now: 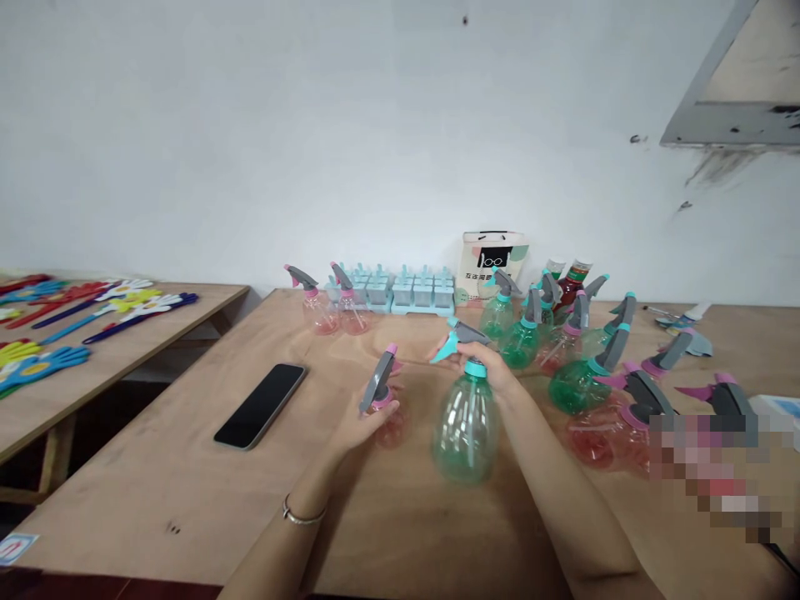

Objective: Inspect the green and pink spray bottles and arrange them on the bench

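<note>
My left hand (368, 423) is closed around the neck of a pink spray bottle (392, 423) with a grey and pink trigger head, at the middle of the table. Just to its right, my right hand (484, 360) grips the grey and turquoise head of a clear green spray bottle (466, 429). The green bottle is nearly upright, and I cannot tell whether its base touches the table. Two more pink spray bottles (320, 312) stand behind to the left. Several green and pink spray bottles (578, 385) crowd together right of my right arm.
A black phone (261, 406) lies on the wooden table (187, 500) at left. Behind are light-blue popsicle moulds (423, 292), a printed paper bag (491, 271) and a dark red bottle (570, 285). Colourful hand-shaped sticks (134, 302) lie on another table at far left. A pixelated patch covers the right edge.
</note>
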Available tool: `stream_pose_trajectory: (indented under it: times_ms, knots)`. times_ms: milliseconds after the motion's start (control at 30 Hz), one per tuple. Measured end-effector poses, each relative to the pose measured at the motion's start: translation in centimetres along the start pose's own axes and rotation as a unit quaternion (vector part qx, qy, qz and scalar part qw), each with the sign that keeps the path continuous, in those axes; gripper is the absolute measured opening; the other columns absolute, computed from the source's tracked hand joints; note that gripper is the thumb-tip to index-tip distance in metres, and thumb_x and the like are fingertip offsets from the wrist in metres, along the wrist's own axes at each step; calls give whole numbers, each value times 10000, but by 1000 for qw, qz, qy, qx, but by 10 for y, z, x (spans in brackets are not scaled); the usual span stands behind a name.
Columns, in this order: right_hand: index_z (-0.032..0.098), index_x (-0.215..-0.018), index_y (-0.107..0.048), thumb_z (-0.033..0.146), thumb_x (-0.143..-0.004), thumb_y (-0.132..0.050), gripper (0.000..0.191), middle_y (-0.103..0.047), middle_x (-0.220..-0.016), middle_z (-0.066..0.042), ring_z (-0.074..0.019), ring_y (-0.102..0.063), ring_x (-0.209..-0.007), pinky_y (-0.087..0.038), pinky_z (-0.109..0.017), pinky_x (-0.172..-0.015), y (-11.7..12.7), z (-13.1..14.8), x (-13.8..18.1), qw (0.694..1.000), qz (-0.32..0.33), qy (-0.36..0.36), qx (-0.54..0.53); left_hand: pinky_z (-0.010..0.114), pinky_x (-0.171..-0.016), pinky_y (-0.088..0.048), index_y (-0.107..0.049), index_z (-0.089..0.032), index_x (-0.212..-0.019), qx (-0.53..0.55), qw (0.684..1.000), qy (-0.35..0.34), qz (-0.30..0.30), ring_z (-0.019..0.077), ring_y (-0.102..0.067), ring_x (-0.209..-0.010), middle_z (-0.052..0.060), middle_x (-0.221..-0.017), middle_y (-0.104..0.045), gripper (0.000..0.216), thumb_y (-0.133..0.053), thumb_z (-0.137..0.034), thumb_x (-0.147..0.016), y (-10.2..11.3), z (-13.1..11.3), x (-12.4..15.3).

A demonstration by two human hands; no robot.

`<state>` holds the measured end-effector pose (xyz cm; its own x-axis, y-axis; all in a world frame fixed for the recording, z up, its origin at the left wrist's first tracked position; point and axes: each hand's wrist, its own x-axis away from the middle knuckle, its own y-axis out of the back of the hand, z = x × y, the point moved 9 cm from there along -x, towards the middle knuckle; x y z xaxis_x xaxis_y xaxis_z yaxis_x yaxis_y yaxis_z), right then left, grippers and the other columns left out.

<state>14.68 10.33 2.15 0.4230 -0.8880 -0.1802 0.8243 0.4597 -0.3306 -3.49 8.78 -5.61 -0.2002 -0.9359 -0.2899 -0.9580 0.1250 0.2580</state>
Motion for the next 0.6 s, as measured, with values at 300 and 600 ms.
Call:
stream_pose_trajectory:
  times_ms: [300, 600]
  knots:
    - [208, -784, -714, 442, -734, -667, 244, -738, -785, -44, -247, -685, -916, -496, -371, -910, -9, 6, 4, 997, 18, 2, 76, 465, -1029, -487, -684, -209, -1106, 21, 1000, -7, -2, 265, -674, -1072, 105, -1156, -718, 395, -691, -419, -771, 0, 3, 0]
    - [211, -773, -730, 383, -800, -618, 207, -740, -802, -39, -240, -689, -926, -481, -394, -950, -11, 9, 5, 994, 8, 49, 93, 487, -1022, -495, -666, -208, -1173, 13, 1000, -5, 0, 263, -679, -1060, 112, -1121, -734, 439, -693, -410, -784, -1, 1, 1]
